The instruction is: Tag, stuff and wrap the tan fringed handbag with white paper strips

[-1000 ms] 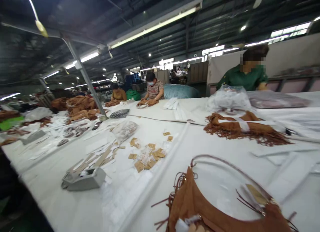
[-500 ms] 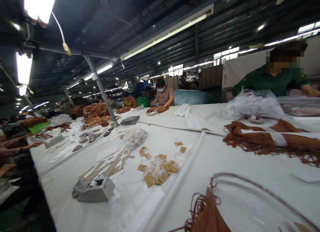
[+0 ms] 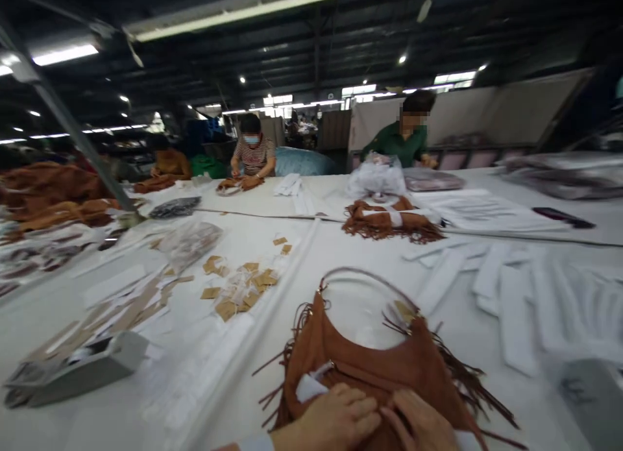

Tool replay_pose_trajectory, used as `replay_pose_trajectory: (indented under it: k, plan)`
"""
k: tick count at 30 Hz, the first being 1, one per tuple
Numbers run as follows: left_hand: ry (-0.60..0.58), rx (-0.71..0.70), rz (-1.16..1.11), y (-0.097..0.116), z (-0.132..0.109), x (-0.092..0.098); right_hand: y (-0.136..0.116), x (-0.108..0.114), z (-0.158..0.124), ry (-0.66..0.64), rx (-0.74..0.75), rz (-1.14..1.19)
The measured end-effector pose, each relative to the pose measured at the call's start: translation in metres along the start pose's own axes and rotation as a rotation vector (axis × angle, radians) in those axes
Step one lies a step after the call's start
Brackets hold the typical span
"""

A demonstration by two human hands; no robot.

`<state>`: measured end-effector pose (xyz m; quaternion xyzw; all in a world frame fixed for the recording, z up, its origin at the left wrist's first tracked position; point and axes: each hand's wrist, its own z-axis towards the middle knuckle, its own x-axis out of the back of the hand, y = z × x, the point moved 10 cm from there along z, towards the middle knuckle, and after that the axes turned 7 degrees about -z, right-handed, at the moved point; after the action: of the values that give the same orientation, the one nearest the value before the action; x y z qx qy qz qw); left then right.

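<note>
A brown suede handbag point(image 3: 360, 360) with long fringes at both sides lies on the white table in front of me, its strap point(image 3: 374, 274) arching away. White stuffing point(image 3: 310, 387) shows at the left of its zipped opening. My left hand point(image 3: 338, 415) rests on the front of the bag with its fingers curled together on the suede. Close beside it, my right hand point(image 3: 418, 420) has thumb and fingers closed on the bag below the zip. The fingertips are partly hidden. A small tan tag point(image 3: 403, 311) is by the strap's right end.
Left lie tan tags point(image 3: 238, 289), a grey tape dispenser point(image 3: 78, 370) and card strips point(image 3: 126, 315). Right are white strips point(image 3: 516, 315) and a grey object point(image 3: 591, 396). Another fringed bag point(image 3: 389, 220) lies farther back. Co-workers point(image 3: 253, 149) sit across the table.
My view has swung to the right and down. The handbag now shows nearly whole, and both my hands have come into view on it.
</note>
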<state>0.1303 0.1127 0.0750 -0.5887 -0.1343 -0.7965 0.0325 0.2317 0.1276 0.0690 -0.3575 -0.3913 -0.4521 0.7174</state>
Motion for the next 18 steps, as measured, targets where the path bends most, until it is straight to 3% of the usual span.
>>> replay_pose_trajectory:
  k: [2, 5, 8, 10, 14, 18]
  plan:
    - [0.014, 0.065, -0.061, -0.006, -0.007, 0.0, -0.005, 0.004, -0.009, -0.039, -0.034, -0.02]
    - [0.03, 0.081, -0.092, -0.006, -0.012, -0.005, -0.003, 0.005, 0.001, -0.052, -0.107, -0.01]
    - [0.075, 0.094, -0.063, -0.005, -0.014, -0.007, 0.03, -0.003, 0.033, -0.119, -0.331, 0.024]
    - [0.097, 0.1, -0.045, -0.006, -0.015, -0.008, 0.058, -0.012, 0.059, -0.167, -0.503, 0.005]
    - [0.12, 0.087, -0.029, -0.006, -0.014, -0.008, 0.088, -0.039, 0.105, -0.211, -0.616, -0.027]
    - [0.132, 0.095, -0.032, -0.009, -0.015, -0.009, 0.097, -0.076, 0.114, -0.288, -0.672, 0.087]
